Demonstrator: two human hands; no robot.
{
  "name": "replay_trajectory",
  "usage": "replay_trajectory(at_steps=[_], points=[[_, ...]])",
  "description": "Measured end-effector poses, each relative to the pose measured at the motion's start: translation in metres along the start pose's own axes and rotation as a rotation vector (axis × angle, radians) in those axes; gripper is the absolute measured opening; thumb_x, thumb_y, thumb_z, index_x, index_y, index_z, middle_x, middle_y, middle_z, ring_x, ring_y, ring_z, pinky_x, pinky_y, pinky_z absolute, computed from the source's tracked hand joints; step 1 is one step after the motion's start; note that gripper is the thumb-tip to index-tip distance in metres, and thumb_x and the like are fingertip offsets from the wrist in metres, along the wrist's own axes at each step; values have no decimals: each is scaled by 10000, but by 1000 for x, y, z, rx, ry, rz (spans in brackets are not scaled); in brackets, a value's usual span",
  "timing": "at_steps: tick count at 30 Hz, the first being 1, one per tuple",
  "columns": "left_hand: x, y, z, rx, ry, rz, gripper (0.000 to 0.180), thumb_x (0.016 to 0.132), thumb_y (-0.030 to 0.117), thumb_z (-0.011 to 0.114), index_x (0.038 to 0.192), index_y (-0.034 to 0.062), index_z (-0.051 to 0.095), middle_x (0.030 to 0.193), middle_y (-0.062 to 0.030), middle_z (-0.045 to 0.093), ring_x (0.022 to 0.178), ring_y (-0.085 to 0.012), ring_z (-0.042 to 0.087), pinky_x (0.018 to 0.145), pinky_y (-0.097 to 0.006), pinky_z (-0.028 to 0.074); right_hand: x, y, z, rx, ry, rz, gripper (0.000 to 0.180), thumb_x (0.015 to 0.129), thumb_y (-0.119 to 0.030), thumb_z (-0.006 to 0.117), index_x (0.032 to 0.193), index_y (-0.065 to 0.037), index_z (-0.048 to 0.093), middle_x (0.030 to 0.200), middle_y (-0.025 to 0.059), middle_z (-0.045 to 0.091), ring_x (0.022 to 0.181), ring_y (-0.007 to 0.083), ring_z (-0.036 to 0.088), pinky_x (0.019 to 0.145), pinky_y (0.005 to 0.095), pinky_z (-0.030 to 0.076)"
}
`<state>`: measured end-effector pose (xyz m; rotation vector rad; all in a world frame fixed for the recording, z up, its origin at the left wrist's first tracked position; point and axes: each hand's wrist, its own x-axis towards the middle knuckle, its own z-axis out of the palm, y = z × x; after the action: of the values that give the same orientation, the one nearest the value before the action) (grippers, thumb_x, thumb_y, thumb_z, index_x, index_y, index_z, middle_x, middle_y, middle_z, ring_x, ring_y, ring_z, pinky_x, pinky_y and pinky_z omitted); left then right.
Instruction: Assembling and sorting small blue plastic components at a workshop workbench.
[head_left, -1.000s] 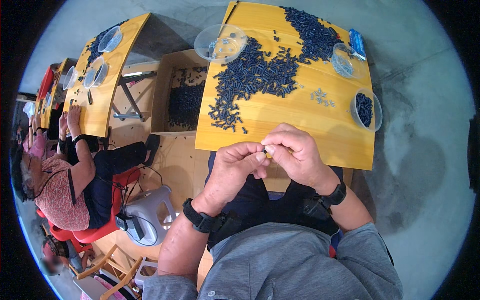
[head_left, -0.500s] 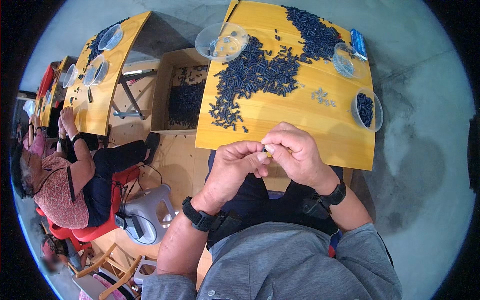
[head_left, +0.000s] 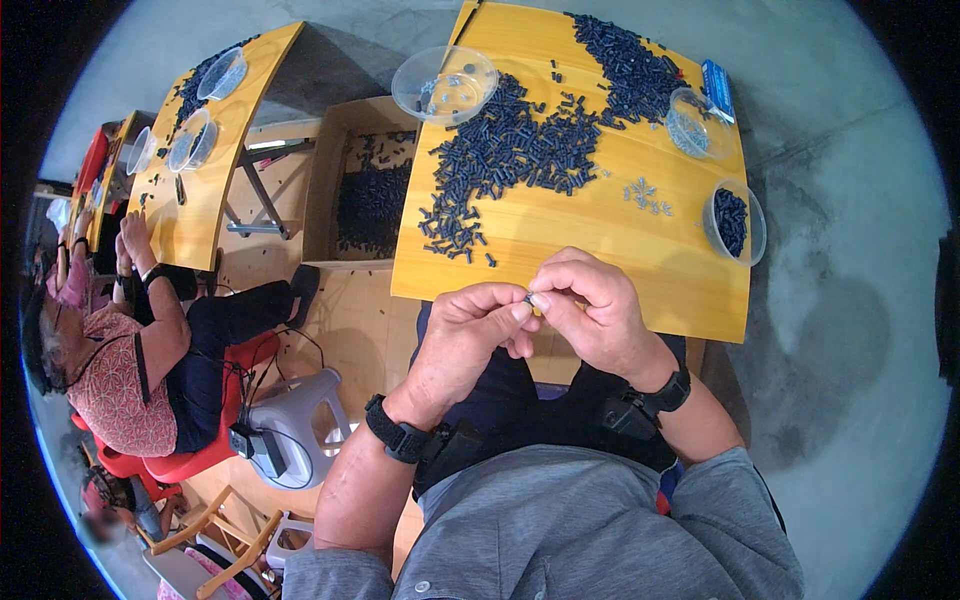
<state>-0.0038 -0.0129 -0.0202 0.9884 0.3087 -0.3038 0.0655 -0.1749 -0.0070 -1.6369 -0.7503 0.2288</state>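
Note:
In front of the table's near edge my two hands meet, fingertip to fingertip. Thumb and forefinger of my left hand (head_left: 460,340) pinch a small dark piece (head_left: 529,299), mostly hidden by the fingers. My right hand (head_left: 597,318) is closed in a pinch at the other end of the same piece. Beyond them, a pile of small dark cylindrical pieces (head_left: 515,150) covers the table's left and middle. Small silvery metal bits (head_left: 645,196) lie scattered to its right.
On the yellow table (head_left: 600,250) stand a clear bowl (head_left: 445,112) at the left edge, a tub of metal bits (head_left: 690,135), a tub of dark pieces (head_left: 731,222) and a blue box (head_left: 717,92). A cardboard box (head_left: 322,190) sits left. Another person (head_left: 120,375) works at a neighbouring table.
My hands stay almost in place; the right fingers have shifted very slightly around the small piece. At the left, a person's hand farther off has moved a little.

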Motion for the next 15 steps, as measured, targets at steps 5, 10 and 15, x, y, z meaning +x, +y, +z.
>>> replay_trajectory(at_steps=[5, 10, 15], points=[[-1, 0, 0, -11, -33, 11, 117, 913, 53, 553, 947, 3, 652, 804, -38, 650, 618, -84, 585, 569, -208, 486, 1, -1, -4, -49, -18, -50, 73, 812, 35, 601, 872, -5, 590, 756, 104, 578, 659, 198, 594, 568, 288, 463], [-1, -1, -1, 7, -36, 16, 115, 911, 51, 555, 946, 2, 653, 793, -35, 646, 608, -81, 579, 562, -208, 484, 3, 0, -6, -85, -33, -133, 70, 801, 34, 604, 858, -2, 589, 756, 111, 581, 660, 232, 592, 578, 310, 467], [-1, 0, -1, 8, -40, -1, 110, 906, 51, 564, 947, 0, 652, 785, -37, 645, 603, -80, 576, 560, -208, 484, 4, -1, -8, -109, -58, -135, 72, 791, 34, 614, 850, -2, 592, 753, 112, 581, 672, 243, 592, 590, 320, 473]])
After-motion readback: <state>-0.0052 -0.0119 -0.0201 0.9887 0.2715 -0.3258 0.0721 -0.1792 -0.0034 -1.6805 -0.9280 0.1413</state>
